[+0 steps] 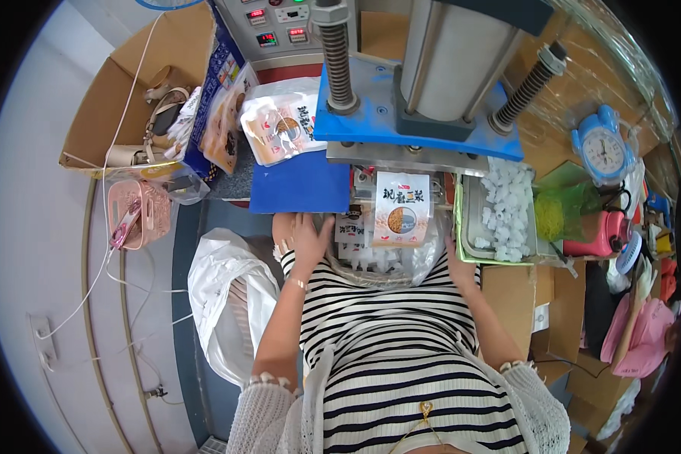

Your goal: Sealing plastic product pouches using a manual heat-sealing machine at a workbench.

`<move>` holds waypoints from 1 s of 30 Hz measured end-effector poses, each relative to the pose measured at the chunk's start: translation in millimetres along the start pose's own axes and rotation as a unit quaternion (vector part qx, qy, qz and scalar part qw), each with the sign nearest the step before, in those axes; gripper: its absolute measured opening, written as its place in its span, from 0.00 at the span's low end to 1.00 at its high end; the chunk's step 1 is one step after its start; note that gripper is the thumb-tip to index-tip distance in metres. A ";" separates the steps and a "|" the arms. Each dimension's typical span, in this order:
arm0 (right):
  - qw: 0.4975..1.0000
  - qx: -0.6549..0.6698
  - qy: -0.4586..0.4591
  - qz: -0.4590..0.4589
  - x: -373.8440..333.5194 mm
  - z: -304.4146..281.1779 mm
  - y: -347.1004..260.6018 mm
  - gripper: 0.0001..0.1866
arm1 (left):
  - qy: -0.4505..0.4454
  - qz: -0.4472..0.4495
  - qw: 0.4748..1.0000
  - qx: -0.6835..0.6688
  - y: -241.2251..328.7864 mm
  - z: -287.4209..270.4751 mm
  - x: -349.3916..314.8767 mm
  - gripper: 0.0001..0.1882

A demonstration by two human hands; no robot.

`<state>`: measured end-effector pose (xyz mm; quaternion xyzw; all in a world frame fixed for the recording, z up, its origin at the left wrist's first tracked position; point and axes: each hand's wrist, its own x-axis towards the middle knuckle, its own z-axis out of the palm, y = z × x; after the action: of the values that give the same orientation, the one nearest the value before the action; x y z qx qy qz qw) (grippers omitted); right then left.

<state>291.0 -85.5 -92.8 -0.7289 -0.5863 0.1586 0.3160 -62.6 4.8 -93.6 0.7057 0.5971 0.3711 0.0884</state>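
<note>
A clear plastic bag (412,278) sits in my lap, with several printed pouches and white pieces inside. Along its left side lies my left hand (310,240), fingers stretched forward and thumb apart, touching the bag's edge. On the opposite side my right hand (459,265) is against the bag; its fingers are partly hidden beside the tray, so their grip is unclear. A white and tan printed pouch (401,227) hangs upright over the bag, below the front of a press (424,136). Neither hand touches this pouch.
Left of the press are a blue mat (299,181) and stacked pouches (280,121). A tray (469,219) of small white packets (503,212) stands right. A white sack (231,303), pink basket (138,216), cardboard box (91,125) and dial scale (604,147) surround me.
</note>
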 end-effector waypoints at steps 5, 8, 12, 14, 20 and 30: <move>0.995 0.092 -0.028 -0.031 62.9 39.9 25.9 0.19 | -0.060 -0.169 0.979 -0.100 -46.1 66.0 15.4 0.29; 0.977 0.199 -0.065 0.037 66.7 64.6 51.8 0.19 | -0.104 -0.279 0.914 -0.275 -75.4 79.4 -3.8 0.33; 0.996 -0.019 0.062 -0.067 64.8 74.2 81.9 0.20 | -0.077 -0.036 0.965 -0.248 -120.8 82.9 -16.5 0.21; 0.998 -0.016 0.053 -0.035 58.7 64.5 80.7 0.20 | -0.122 -0.170 0.948 -0.241 -135.0 87.4 -16.1 0.21; 0.994 0.059 -0.091 0.034 28.5 25.7 4.1 0.21 | -0.028 -0.199 0.962 -0.186 -120.4 75.4 -16.7 0.15; 0.843 -0.048 0.024 -0.536 -18.4 29.6 -92.5 0.07 | 0.025 0.032 0.987 -0.155 58.4 4.9 -65.3 0.08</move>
<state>198.6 -84.6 -57.7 -0.3188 -0.8847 -0.0812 0.3303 -14.9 -68.8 -91.2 0.6925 0.5113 0.4796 0.1701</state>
